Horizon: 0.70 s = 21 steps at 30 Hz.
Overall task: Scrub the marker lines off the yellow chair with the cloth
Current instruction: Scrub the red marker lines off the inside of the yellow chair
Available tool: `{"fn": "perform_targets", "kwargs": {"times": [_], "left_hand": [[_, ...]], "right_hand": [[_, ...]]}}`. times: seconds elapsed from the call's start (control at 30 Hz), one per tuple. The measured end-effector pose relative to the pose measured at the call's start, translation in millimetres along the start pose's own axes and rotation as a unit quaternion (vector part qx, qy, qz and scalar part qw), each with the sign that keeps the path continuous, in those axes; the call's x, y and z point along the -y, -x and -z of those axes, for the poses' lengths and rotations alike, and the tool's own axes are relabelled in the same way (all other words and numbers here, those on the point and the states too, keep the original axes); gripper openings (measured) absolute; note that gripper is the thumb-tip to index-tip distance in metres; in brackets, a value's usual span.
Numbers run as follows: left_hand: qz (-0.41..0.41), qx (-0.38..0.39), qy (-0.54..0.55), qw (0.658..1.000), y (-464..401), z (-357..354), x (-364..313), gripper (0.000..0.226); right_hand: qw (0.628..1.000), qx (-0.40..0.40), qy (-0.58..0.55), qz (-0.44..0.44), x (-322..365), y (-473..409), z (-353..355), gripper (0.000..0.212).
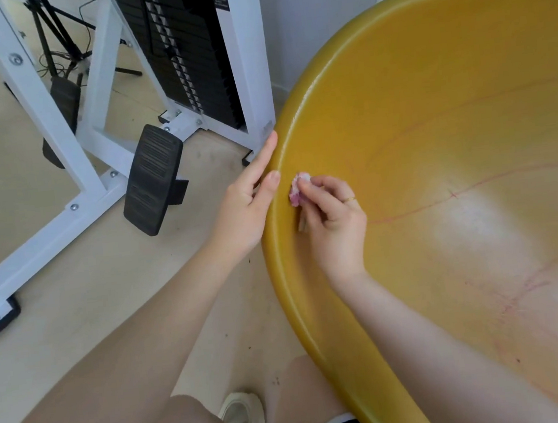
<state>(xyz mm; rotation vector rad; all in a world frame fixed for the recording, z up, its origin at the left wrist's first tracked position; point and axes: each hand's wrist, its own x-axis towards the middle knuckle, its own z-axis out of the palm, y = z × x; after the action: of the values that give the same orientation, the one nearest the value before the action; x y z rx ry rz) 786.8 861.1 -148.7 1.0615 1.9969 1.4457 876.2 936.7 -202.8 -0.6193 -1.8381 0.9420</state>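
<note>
Faint red marker lines (418,208) cross the glossy inner surface of the rounded yellow plastic chair shell (432,109), which fills the right half of the view with its thick rolled rim curving from upper right down to the lower centre. The longest visible line runs roughly left to right across the seat, its near end lying just to the right of the right hand (332,221) and its far end trailing toward the right edge of view; further lines branch lower right, and a fainter arc rises above. The small wad of white cloth, stained pink (297,188), is pinched between the thumb and fingertips of the right hand and pressed to the shell just inside the rim, left of the line's near end. The next strokes therefore appear to call for travel rightward along the line's long axis, into the bowl. The left hand (251,202) is loosely open, holding nothing, with fingers laid along the outside of the rim and thumb on its crest, apparently steadying the chair; it is well clear of the lines. Nothing lies on the seat between cloth and marks. Beyond the rim stands a white steel exercise frame (90,134) with a black ribbed foot pedal (153,178) on the beige floor (56,303), outside the working path.
</note>
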Motion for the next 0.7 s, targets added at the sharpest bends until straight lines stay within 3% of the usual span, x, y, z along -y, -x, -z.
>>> {"fn": "perform_targets", "kwargs": {"times": [0.3,0.43,0.57,0.7], "left_hand": [[0.007,0.013,0.004,1.0,0.8,-1.3,-4.2,0.043],[0.003,0.0,0.004,1.0,2.2,-2.2,-4.4,0.043],[-0.006,-0.007,-0.005,1.0,1.6,-3.1,-3.2,0.043],[-0.014,-0.01,-0.009,1.0,1.8,-4.2,-0.1,0.044]], "right_hand": [[0.974,-0.121,-0.097,-0.162,-1.5,-104.5,10.0,0.017],[0.997,-0.032,0.001,-0.072,6.4,-60.2,14.4,0.029],[0.996,0.073,0.048,0.015,3.5,19.5,12.2,0.036],[0.992,0.074,0.077,0.067,-1.4,37.3,11.1,0.031]]}}
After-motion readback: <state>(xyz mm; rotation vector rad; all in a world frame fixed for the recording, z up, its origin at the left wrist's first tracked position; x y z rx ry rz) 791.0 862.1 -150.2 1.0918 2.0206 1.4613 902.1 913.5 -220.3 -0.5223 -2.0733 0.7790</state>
